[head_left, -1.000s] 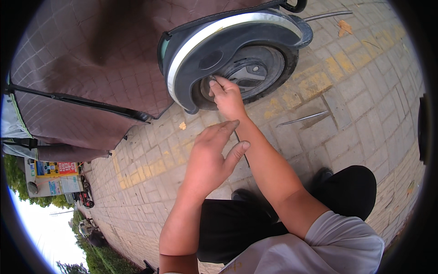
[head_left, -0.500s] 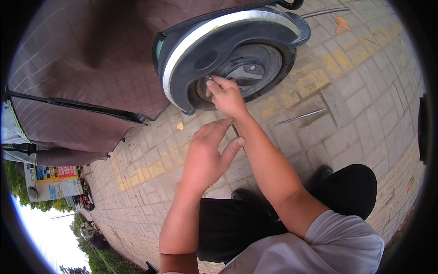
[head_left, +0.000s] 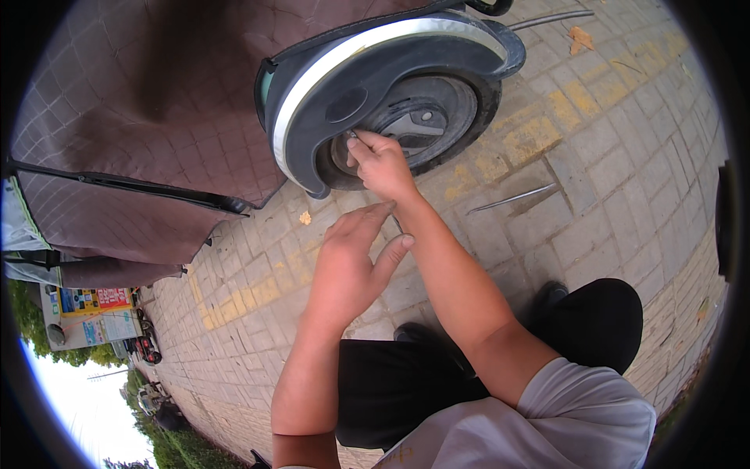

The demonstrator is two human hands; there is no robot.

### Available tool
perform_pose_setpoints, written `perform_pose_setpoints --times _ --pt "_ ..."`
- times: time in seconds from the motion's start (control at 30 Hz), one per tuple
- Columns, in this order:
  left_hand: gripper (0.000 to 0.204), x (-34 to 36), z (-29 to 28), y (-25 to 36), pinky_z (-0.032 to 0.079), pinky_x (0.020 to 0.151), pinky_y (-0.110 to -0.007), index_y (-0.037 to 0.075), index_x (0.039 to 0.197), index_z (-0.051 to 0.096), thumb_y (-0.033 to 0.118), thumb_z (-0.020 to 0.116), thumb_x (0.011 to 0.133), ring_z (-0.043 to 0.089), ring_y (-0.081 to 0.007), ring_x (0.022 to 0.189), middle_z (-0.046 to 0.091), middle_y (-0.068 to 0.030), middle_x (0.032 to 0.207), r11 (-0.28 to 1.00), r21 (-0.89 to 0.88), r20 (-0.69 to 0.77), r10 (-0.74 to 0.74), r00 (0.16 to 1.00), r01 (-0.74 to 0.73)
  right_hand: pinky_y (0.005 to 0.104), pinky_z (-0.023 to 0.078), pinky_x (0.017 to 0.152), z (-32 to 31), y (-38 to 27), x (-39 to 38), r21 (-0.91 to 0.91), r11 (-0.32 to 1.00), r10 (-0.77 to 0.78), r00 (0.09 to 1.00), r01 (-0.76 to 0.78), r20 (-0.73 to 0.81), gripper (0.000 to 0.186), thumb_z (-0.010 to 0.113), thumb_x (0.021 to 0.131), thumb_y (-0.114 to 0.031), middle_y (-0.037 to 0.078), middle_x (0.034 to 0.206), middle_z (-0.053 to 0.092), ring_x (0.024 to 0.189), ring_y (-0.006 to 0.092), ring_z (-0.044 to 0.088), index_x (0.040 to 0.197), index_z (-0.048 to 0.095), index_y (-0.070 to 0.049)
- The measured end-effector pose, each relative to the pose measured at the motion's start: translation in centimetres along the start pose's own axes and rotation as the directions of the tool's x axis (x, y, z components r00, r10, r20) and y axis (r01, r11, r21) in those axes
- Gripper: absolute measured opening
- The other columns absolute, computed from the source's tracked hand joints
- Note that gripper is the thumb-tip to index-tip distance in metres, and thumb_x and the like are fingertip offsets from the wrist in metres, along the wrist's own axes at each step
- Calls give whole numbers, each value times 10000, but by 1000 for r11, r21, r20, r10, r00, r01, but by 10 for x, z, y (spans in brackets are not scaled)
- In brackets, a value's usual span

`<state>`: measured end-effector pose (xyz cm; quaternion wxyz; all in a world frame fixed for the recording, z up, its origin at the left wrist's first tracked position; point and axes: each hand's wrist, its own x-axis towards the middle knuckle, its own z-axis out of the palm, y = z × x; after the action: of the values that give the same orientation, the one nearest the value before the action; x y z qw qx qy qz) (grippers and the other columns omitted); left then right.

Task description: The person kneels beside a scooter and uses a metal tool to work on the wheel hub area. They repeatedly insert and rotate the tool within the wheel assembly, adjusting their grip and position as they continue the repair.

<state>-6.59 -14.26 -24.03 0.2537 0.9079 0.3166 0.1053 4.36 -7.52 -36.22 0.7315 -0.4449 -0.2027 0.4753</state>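
Note:
A scooter's front wheel (head_left: pixel 437 117) stands on the paving under a dark mudguard with a silver stripe (head_left: pixel 336 70). My right hand (head_left: pixel 383 164) reaches to the wheel's left side, fingers curled and pinched on a small metal part (head_left: pixel 352 134) by the tyre. My left hand (head_left: pixel 351 262) hovers flat just below it, fingers straight, thumb apart, its fingertips close to my right wrist. It holds nothing.
A brown quilted cover (head_left: pixel 148 117) drapes the scooter's body at the left. A thin metal rod (head_left: pixel 512 199) lies on the paving bricks right of my arm, and another rod (head_left: pixel 547 17) lies beyond the wheel. My bent knee in black trousers (head_left: pixel 586 328) is at the lower right.
My right hand stays pinched at the wheel. My left hand has crept slightly up toward the right wrist.

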Motion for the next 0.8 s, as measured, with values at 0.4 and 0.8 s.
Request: perform_pose_setpoints --times 0.4,0.8 --pt "409 5 4 -4 459 921 -367 -29 1155 604 195 717 832 603 -324 1063 644 -192 1109 999 12 -4 -35 999 35 290 426 595 2 -2 1 -39 999 1 1000 -2 -19 209 550 918 -167 18 635 565 604 106 486 882 646 15" --pt "323 7 7 -48 486 863 -354 -32 1132 626 177 636 886 646 -259 1007 673 -191 1058 907 -137 -69 -409 910 397 286 418 583 3 -3 -2 25 999 -27 999 28 -32 216 525 925 -136 23 634 549 597 104 472 958 637 46"
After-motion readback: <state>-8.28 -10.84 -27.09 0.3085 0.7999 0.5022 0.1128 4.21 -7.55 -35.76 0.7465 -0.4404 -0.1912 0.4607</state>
